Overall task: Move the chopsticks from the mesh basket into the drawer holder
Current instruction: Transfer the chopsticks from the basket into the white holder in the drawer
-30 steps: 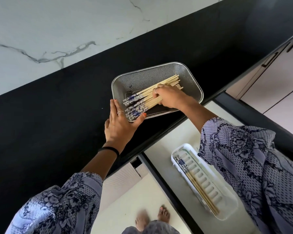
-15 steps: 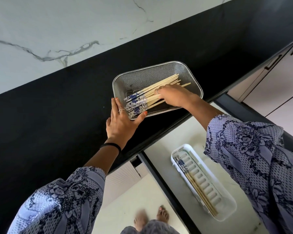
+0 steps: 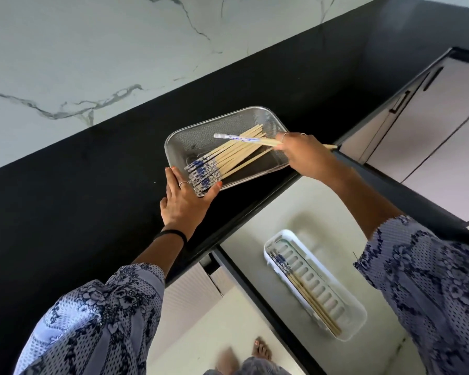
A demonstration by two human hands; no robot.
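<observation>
A silver mesh basket (image 3: 266, 117) sits on the black counter near its front edge. Several bamboo chopsticks with blue-and-white ends (image 3: 228, 158) lie in it. My right hand (image 3: 301, 155) is shut on a lifted pair of chopsticks (image 3: 244, 139), held above the basket's right side. My left hand (image 3: 184, 201) presses flat against the basket's near left corner, thumb and fingers on the rim. Below, in the open drawer, a white slotted holder (image 3: 344, 299) has a few chopsticks (image 3: 303, 288) along its left side.
The black counter (image 3: 92, 198) runs diagonally under a white marble wall (image 3: 92, 50). The open drawer (image 3: 257, 234) juts out below the counter edge. Pale cabinet fronts with dark handles (image 3: 431, 117) stand to the right. Bare feet (image 3: 260, 353) show on the floor.
My right hand has picked a pair of chopsticks out of the pile and lifted them up and to the right. My left hand stays on the basket's corner.
</observation>
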